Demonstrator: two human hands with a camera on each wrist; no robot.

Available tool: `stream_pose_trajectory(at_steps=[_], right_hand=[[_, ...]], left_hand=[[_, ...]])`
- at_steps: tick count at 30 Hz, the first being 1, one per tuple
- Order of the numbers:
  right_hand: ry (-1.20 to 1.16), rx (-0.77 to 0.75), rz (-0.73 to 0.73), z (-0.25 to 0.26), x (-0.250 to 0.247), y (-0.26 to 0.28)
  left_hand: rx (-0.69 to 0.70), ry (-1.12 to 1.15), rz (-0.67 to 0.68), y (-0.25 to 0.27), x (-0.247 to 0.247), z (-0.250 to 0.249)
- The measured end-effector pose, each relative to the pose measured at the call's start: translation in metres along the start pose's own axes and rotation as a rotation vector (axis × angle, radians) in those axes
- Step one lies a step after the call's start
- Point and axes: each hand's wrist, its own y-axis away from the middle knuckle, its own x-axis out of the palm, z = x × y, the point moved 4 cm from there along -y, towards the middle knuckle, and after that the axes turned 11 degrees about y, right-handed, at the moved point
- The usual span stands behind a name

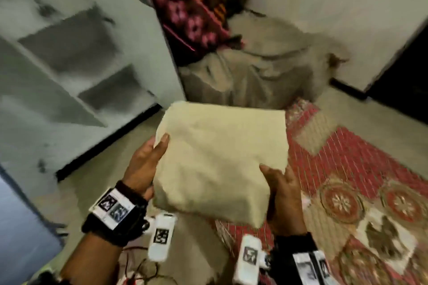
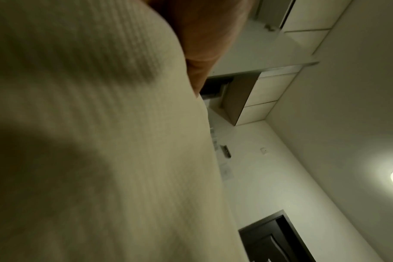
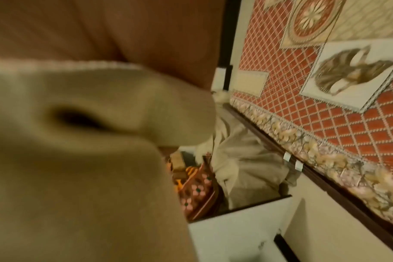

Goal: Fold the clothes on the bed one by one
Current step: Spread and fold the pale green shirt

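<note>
Bed: red patterned bedspread [image 1: 342, 164] at near right, pale floor at left.
Left hand [image 1: 143, 164]: grasps the left edge of the folded beige garment [image 1: 220, 159], thumb on top.
Right hand [image 1: 283, 194]: grasps its near right corner from beneath.
Garment: neat square, carried in the air, clear of the bed.
Beyond: crumpled beige cloth [image 1: 261, 69] by a patterned fabric [image 1: 192, 9].
Progress: this piece looks finished; placing remains. Further unfolded clothes on the bed cannot be confirmed.
</note>
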Motion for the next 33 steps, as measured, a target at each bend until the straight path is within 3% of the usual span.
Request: stream_pose_trajectory(at_steps=[5, 11, 18, 25, 30, 33], right_hand=[[0.114, -0.043, 0.207, 0.034, 0.123, 0.030], [0.125, -0.092, 0.417, 0.070, 0.246, 0.046], [0.090, -0.092, 0.555, 0.087, 0.340, 0.046], [0.144, -0.108, 0.576, 0.107, 0.426, -0.005], [0.164, -0.094, 0.588, 0.108, 0.505, -0.077], [0.216, -0.097, 0.570, 0.101, 0.555, -0.134]], left_hand=[[0.178, 0.121, -0.179, 0.064, -0.083, -0.087], [0.360, 0.231, -0.358, 0.101, -0.165, -0.169], [0.493, 0.273, -0.450, 0.110, -0.220, -0.220], [0.549, 0.322, -0.504, 0.059, -0.252, -0.273], [0.539, 0.374, -0.539, -0.017, -0.281, -0.312], [0.545, 0.380, -0.660, -0.073, -0.311, -0.326]])
